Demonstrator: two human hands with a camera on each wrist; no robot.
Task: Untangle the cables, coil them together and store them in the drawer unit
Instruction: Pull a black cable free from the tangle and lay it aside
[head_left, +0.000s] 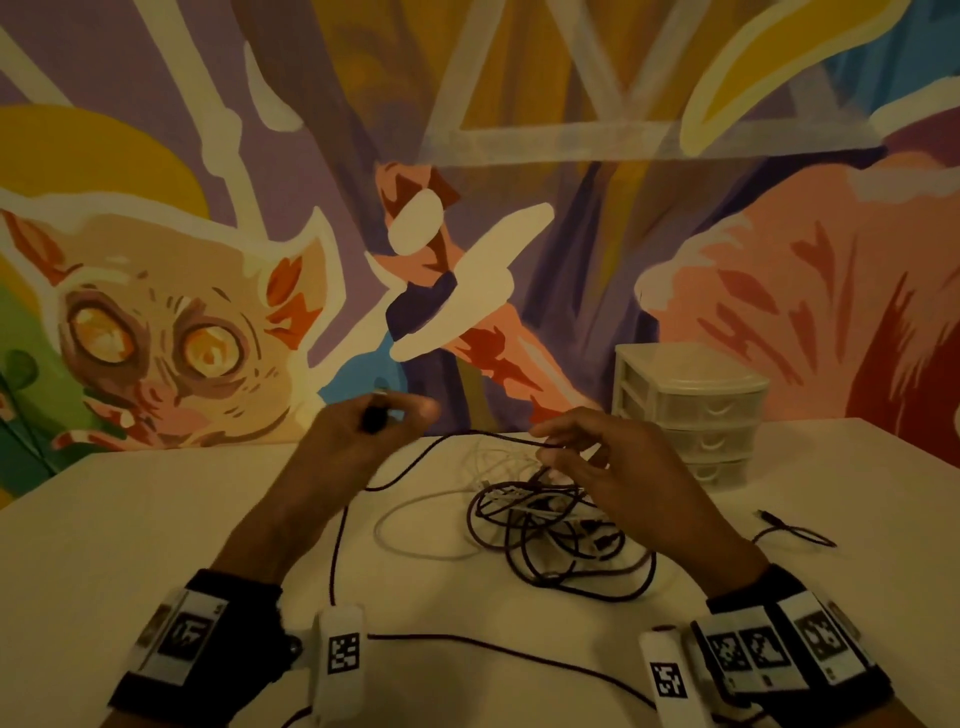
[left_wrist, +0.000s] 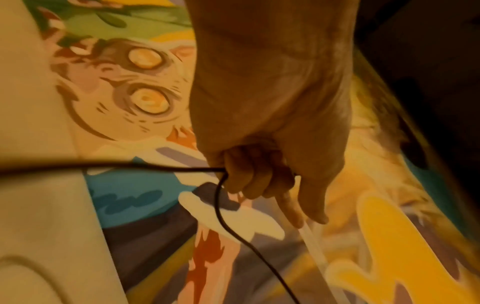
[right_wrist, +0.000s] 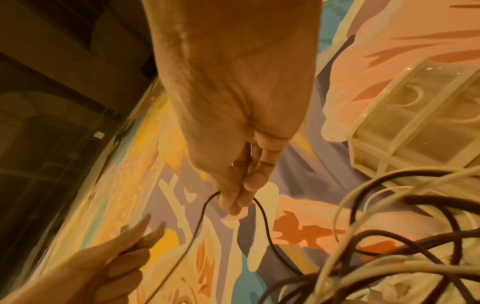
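A: Wrists first, nearest you. Both carry dark bands with white marker tags, and both forearms reach forward over the white table. Your left hand is raised above the far table edge, back of the hand toward you.

B: And the right?

A: Your right hand hovers above the tangle, palm turned left, fingers partly extended.

B: Note the grip on each.

A: Left: fingers curled, closed round the plug end of the dark cable. In the left wrist view the cord leaves the fist in two runs, one sideways, one hanging down. Right: thumb and fingertips pinch a loop of that same dark cable; the loop drapes over the pinch and drops on both sides.

B: Where do the cables lie?

A: Dark cable runs from your left hand down across the table toward your left wrist, and a strand stretches between the two hands. The tangle of dark and white cable rests on the table under and just in front of your right hand. One loose dark end lies apart to the right.

B: Container?

A: The drawer unit, pale plastic, stands at the back right against the painted wall, its drawers pushed in. Contents: I cannot tell.
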